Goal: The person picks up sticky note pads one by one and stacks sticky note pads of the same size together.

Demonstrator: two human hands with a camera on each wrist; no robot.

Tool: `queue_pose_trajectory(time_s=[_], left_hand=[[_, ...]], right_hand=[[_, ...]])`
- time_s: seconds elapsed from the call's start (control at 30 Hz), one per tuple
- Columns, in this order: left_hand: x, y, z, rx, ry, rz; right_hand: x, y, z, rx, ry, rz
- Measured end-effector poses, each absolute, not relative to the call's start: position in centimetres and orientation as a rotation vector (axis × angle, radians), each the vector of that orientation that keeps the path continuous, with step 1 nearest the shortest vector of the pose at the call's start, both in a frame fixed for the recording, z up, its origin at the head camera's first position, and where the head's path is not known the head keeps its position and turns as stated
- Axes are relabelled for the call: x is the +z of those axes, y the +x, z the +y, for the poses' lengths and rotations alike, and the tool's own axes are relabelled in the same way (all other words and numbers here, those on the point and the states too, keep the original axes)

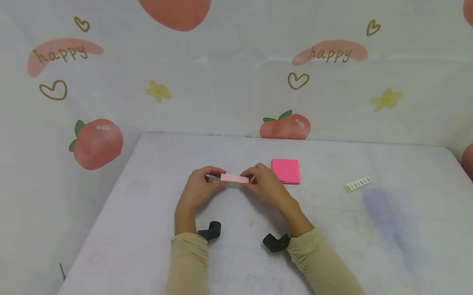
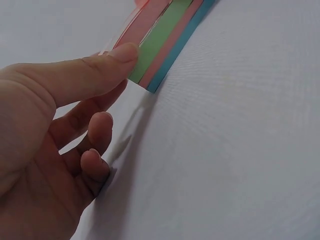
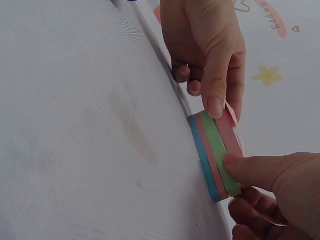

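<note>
Both hands hold a thick block of sticky notes [image 1: 235, 178] between them, close over the white table. Its edge shows pink, green, pink and blue layers in the wrist views. My left hand [image 1: 200, 189] pinches one end, with the thumb [image 2: 125, 52] on the pink and green edge and the lower fingers curled loosely. At the opposite end my right hand [image 1: 265, 184] grips the block, its thumb [image 3: 240, 167] across the green and pink layers. Near the left fingertips a thin top layer lifts slightly from the block.
A bright pink sticky note pad [image 1: 286, 170] lies just beyond the right hand. Farther right is a small white strip [image 1: 358, 184] with dark marks and a greenish end. The white table [image 1: 134, 262] has a bluish stain [image 1: 384, 217] and meets a fruit-printed backdrop [image 1: 229, 93] at the back.
</note>
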State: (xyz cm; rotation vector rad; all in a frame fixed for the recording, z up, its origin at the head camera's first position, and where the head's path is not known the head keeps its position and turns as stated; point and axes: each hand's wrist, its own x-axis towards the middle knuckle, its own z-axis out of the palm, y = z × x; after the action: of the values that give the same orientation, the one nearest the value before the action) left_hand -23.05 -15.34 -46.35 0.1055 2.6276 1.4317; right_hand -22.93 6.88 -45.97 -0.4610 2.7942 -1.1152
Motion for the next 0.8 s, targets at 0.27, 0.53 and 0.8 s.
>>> queue_pose_trajectory(time_s=[0.27,0.53,0.8], left_hand=[[-46.53,-23.07,-15.17,1.398,0.118,2.653],[-46.6,-22.97,-15.12,1.409,0.099,2.644],[-46.77,-23.03,-15.14,1.374,0.096,2.654]], right_hand=[[-46.24,-23.07,7.02,-1.11,-0.463,2.776],[-46.03,-23.0,6.82,-1.033,-0.48,2.814],[-45.95,-22.77,6.46,-0.91,-0.501,2.878]])
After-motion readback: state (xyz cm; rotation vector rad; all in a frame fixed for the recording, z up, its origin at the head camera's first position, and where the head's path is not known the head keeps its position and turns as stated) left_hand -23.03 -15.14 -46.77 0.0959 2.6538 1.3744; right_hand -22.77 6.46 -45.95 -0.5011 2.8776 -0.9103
